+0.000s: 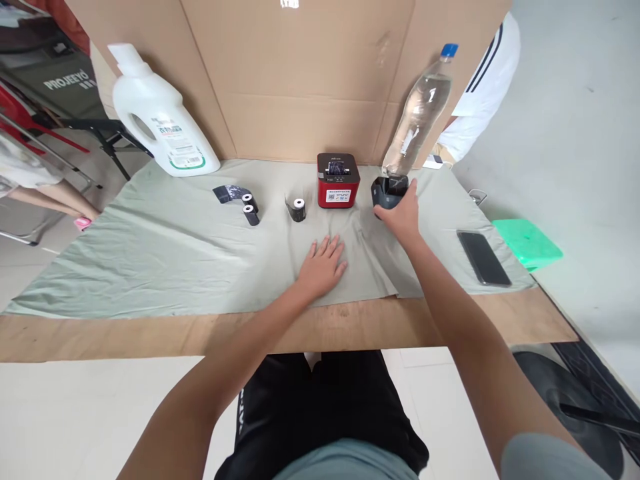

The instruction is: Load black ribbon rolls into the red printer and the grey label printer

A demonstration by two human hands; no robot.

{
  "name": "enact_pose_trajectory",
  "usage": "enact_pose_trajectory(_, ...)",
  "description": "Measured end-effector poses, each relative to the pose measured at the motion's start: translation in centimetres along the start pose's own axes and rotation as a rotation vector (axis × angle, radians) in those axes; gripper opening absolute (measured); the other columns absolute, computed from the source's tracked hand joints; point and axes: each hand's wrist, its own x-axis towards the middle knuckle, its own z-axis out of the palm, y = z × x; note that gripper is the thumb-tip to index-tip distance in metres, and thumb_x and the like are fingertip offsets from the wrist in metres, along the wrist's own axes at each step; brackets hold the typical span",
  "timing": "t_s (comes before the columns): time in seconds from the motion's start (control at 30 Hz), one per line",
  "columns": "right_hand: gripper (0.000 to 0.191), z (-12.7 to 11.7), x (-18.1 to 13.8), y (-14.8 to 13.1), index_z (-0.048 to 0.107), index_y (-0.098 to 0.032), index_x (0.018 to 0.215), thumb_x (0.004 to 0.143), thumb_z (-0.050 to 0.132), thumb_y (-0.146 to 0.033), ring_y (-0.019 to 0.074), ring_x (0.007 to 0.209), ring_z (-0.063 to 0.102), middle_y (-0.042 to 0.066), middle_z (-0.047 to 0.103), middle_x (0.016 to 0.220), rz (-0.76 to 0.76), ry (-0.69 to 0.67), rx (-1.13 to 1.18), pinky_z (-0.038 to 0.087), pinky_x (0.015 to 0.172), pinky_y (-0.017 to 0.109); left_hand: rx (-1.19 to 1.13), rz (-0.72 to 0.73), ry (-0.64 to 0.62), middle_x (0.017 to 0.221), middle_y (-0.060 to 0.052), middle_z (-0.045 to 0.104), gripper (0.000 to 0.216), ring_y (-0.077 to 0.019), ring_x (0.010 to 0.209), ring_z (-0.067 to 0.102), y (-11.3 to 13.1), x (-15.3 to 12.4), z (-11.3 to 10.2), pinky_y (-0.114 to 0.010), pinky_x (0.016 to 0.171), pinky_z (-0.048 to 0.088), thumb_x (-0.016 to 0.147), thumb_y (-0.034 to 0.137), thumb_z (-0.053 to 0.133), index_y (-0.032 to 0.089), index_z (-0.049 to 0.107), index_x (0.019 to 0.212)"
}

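Note:
My left hand [321,268] lies flat on the grey cloth with its fingers spread and nothing under it that I can see. With thumb and fingers around its sides, my right hand [404,217] grips a small dark boxy device [383,193], whose top looks hollow or open. Left of that device stands a red and black label printer [339,183], with dark film in its top slot and a white label on its front. A small dark roll with a white core [298,209] stands farther left. Beyond it are two more dark rolls [251,215], one with a loose printed strip.
A white jug [160,123] and a clear bottle with a blue cap [423,107] stand before the cardboard wall [305,73]. A phone [483,258] lies at the right, near a green plastic item [527,241]. The wooden table edge [345,323] runs along the front.

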Motion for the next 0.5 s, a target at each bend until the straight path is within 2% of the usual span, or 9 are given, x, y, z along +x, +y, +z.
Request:
enact_pose_trajectory(0.07, 0.123, 1.7, 3.5, 1.0, 0.019, -0.01, 0.164, 0.062, 0.083, -0.031, 0.0455, 0.136, 0.05, 0.026, 0.054, 0.139, 0.029, -0.026, -0.02, 0.037, 0.118, 0.063, 0.055, 0.008, -0.042, 0.174, -0.011, 0.033, 0.058, -0.0342, 0.165, 0.024, 0.4, -0.1, 0.0, -0.065, 0.135, 0.015, 0.106, 0.042, 0.043, 0.022, 0.046, 0.16)
enact_pose_trajectory(0.17, 0.119, 4.4, 6.7, 1.7, 0.023, -0.004, 0.162, 0.062, 0.083, -0.026, 0.0448, 0.137, 0.05, 0.028, 0.054, 0.14, 0.074, -0.061, -0.065, 0.036, 0.119, 0.06, 0.084, 0.023, -0.034, 0.174, -0.01, 0.032, 0.059, -0.0335, 0.165, 0.025, 0.5, -0.1, -0.2, -0.063, 0.135, 0.017, 0.106, 0.043, 0.041, 0.024, 0.043, 0.162)
enact_pose_trajectory(0.27, 0.119, 5.9, 7.9, 1.8, 0.023, -0.002, 0.163, 0.065, 0.085, -0.027, 0.0433, 0.137, 0.053, 0.03, 0.053, 0.142, 0.097, -0.129, -0.134, 0.038, 0.12, 0.058, 0.116, 0.019, -0.06, 0.174, -0.01, 0.032, 0.06, -0.0331, 0.165, 0.024, 0.7, -0.3, -0.4, -0.063, 0.135, 0.017, 0.107, 0.044, 0.039, 0.023, 0.042, 0.162)
enact_pose_trajectory(0.37, 0.117, 6.1, 8.2, 1.5, 0.023, -0.005, 0.164, 0.068, 0.085, -0.031, 0.0455, 0.137, 0.052, 0.031, 0.052, 0.147, 0.118, -0.155, -0.227, 0.037, 0.119, 0.062, 0.113, -0.017, -0.095, 0.175, -0.009, 0.029, 0.061, -0.0307, 0.166, 0.022, 0.9, -0.7, -0.7, -0.06, 0.136, 0.016, 0.106, 0.043, 0.04, 0.02, 0.041, 0.162)
enact_pose_trajectory(0.43, 0.107, 5.9, 8.1, 1.1, 0.028, -0.008, 0.164, 0.074, 0.08, -0.035, 0.0472, 0.144, 0.045, 0.03, 0.047, 0.154, 0.069, -0.104, -0.258, 0.033, 0.121, 0.067, 0.006, -0.051, -0.018, 0.176, -0.009, 0.028, 0.061, -0.0281, 0.166, 0.024, 0.7, -0.6, -1.2, -0.054, 0.137, 0.021, 0.104, 0.039, 0.043, 0.019, 0.04, 0.162)
enact_pose_trajectory(0.5, 0.093, 5.9, 7.9, 0.6, 0.034, -0.011, 0.162, 0.082, 0.072, -0.038, 0.0434, 0.151, 0.039, 0.026, 0.044, 0.161, -0.061, -0.083, -0.181, 0.029, 0.125, 0.064, -0.178, -0.073, 0.167, 0.175, -0.009, 0.031, 0.061, -0.0262, 0.164, 0.029, 0.1, 0.8, -2.1, -0.049, 0.136, 0.028, 0.101, 0.033, 0.046, 0.019, 0.041, 0.161)
